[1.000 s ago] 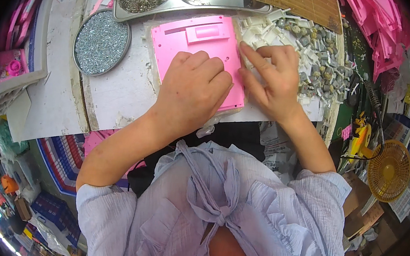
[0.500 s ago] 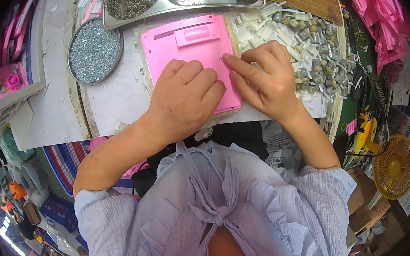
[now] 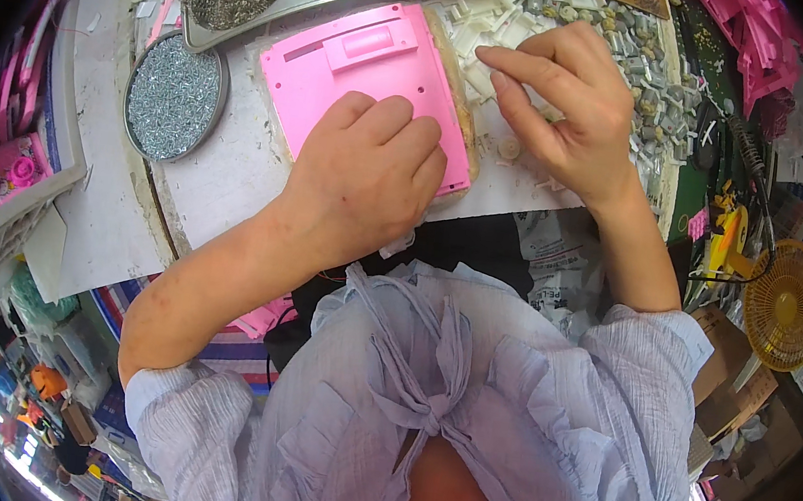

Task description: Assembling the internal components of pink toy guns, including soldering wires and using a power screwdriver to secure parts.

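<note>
A flat pink plastic casing point(image 3: 375, 81) with a slot, a raised rounded block and small holes lies in front of me. It rests on a pad point(image 3: 453, 85) whose yellowish, worn edge shows on the right. My left hand point(image 3: 366, 173) is closed, its knuckles up, over the casing's near part; its fingertips and anything inside are hidden. To the right of the casing, my right hand point(image 3: 577, 113) hovers with index finger and thumb a little apart and nothing visible between them. Under and beyond it lie white plastic parts point(image 3: 478, 34).
A round dish of small silver screws point(image 3: 176, 95) stands at left. Behind the casing is a metal tray point(image 3: 296, 0) holding springs. Several small grey parts point(image 3: 661, 107) are heaped at right, near a yellow fan point(image 3: 785, 306). A white crate wall point(image 3: 66, 132) borders the far left.
My right hand has lifted off the casing and moved right and away, its fingers spreading slightly. The left hand stays closed on the casing. The whole view has shifted a little.
</note>
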The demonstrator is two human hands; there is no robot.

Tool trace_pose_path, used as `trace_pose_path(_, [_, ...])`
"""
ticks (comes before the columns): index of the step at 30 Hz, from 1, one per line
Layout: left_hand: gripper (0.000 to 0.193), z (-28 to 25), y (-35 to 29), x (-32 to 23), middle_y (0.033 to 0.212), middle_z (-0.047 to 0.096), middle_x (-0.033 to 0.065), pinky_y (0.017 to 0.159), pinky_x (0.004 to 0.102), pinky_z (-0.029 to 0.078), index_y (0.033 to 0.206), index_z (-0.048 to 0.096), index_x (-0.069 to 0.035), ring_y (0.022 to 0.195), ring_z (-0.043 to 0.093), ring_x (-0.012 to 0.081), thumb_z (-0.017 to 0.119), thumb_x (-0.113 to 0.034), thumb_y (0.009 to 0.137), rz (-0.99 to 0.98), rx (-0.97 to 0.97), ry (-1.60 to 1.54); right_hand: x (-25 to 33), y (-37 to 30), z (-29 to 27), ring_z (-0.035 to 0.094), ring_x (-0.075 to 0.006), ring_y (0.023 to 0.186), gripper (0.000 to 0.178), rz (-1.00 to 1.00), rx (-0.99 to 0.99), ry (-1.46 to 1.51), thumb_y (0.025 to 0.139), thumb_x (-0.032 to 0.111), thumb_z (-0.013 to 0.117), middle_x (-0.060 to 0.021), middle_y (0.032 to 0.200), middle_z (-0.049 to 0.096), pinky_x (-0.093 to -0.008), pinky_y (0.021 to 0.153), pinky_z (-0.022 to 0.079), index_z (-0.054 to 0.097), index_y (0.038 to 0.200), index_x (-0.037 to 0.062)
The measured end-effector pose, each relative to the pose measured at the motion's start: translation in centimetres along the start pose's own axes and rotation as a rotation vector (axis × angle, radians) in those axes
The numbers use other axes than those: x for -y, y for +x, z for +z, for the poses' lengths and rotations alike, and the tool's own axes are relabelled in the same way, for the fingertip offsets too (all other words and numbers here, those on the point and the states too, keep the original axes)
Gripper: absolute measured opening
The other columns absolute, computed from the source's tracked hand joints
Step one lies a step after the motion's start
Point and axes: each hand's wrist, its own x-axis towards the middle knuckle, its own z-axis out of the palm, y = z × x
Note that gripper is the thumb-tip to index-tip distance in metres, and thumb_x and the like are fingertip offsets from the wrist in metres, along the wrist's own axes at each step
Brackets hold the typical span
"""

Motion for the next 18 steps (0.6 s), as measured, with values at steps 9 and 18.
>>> trace_pose_path(9, [0.016, -0.4, 1.4, 0.2, 0.079, 0.051, 0.0065, 0.063, 0.0354, 0.048, 0.083, 0.061, -0.006, 0.075, 0.054, 0.0244, 0.064, -0.009, 0.068, -0.097, 0.044, -0.134, -1.2, 1.6, -0.5, 0.056, -0.0186, 0.07, 0.029, -0.144, -0.013, -0.034, 0.082, 0.007, 0.076, -0.0039, 0.075, 0.06, -0.0318, 0.066, 0.045, 0.073, 0.111, 0.0058])
trace_pose_path(18, [0.019, -2.5, -1.7, 2.1, 0.089, 0.068, 0.0074, 0.07, 0.0344, 0.054, 0.095, 0.073, -0.008, 0.082, 0.066, 0.0256, 0.072, -0.008, 0.076, -0.261, -0.191, -0.129, -5.1, 6.2, -2.3, 0.059, -0.0188, 0.074, 0.029, -0.139, -0.263, 0.017, 0.083, 0.007, 0.075, -0.0057, 0.086, 0.065, -0.0321, 0.07, 0.047, 0.073, 0.112, 0.0019])
